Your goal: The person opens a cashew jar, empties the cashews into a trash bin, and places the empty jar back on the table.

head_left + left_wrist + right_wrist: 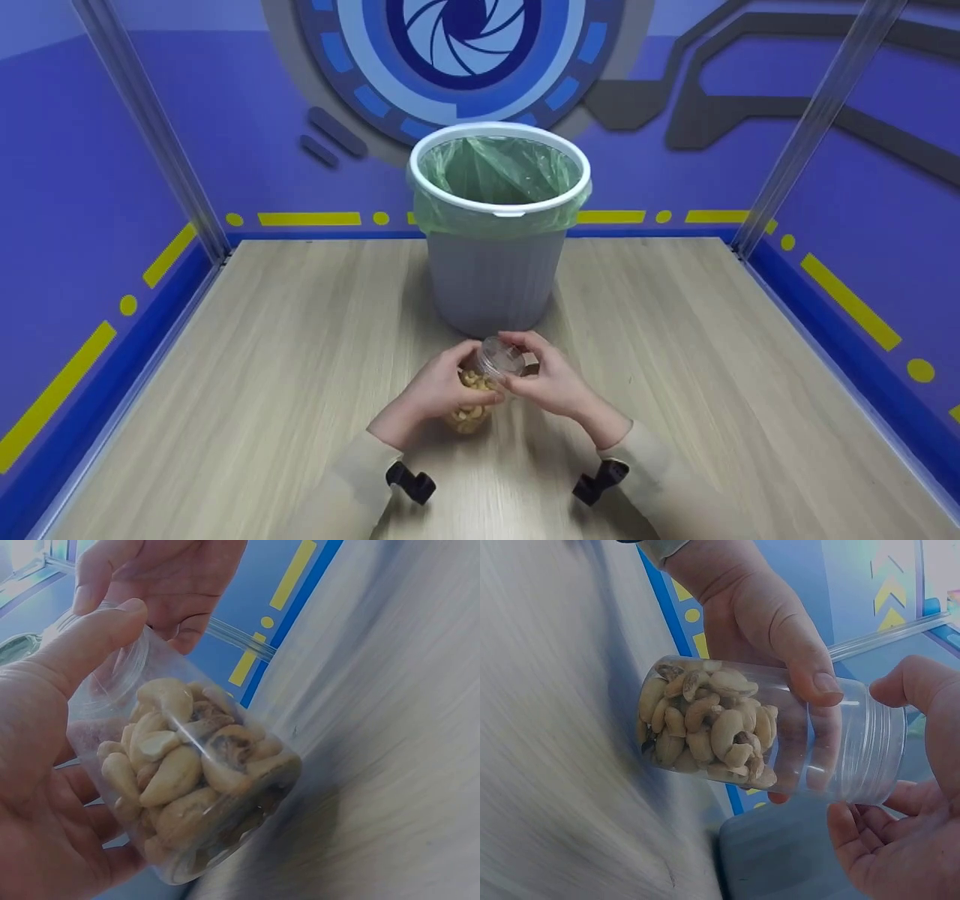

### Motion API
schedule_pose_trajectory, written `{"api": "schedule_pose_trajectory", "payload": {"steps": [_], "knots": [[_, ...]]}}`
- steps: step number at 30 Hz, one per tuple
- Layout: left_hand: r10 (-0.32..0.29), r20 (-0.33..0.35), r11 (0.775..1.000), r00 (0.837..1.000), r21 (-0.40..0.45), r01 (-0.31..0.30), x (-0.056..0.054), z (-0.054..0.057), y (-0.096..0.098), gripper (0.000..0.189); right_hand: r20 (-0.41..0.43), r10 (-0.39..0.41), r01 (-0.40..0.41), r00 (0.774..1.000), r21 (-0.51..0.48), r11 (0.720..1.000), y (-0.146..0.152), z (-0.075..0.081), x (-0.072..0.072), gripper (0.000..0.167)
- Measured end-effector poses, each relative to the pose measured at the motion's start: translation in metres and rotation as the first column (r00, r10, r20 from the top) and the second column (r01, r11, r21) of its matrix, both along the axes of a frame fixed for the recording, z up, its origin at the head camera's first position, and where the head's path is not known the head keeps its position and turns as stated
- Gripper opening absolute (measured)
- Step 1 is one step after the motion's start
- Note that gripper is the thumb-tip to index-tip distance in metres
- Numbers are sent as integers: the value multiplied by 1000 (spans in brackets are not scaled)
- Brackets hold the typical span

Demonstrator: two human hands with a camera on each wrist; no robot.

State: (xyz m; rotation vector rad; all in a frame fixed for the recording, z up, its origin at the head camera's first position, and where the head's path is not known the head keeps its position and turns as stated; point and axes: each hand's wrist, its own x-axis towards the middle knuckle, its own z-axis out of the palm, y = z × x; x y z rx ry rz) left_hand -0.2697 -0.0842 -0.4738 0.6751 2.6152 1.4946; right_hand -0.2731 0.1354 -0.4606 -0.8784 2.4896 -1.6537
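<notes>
A clear plastic jar (802, 757), partly filled with cashews (172, 772), is tilted just above the table in front of the bin. My left hand (439, 384) grips the jar's side, its thumb on the near face and its fingers wrapped behind. At the top end, my right hand (556, 382) holds the clear lid (501, 357) between thumb and fingers. In the right wrist view the lid (877, 742) sits at the jar's mouth. Whether it is loose cannot be seen.
A grey bin (491, 281) with a white rim and green liner bag (457, 217) stands behind the hands. The wood-grain table (315, 322) is bounded by blue panels (97, 187) with yellow marks. Both wrists carry black mounts (411, 482).
</notes>
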Motion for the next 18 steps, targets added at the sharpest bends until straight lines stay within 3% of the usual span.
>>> {"api": "schedule_pose_trajectory", "payload": {"steps": [10,15,18], "knots": [[3,-4,1000,1000,-1,-3,0,0,0,67,-35,24,-23,999,18,1000,1,0,1,60],[5,4,1000,1000,26,-5,0,0,0,66,21,-67,67,998,33,997,0,2,2,67],[-13,10,999,1000,37,13,0,0,0,65,49,-116,114,992,45,992,-2,2,2,63]]}}
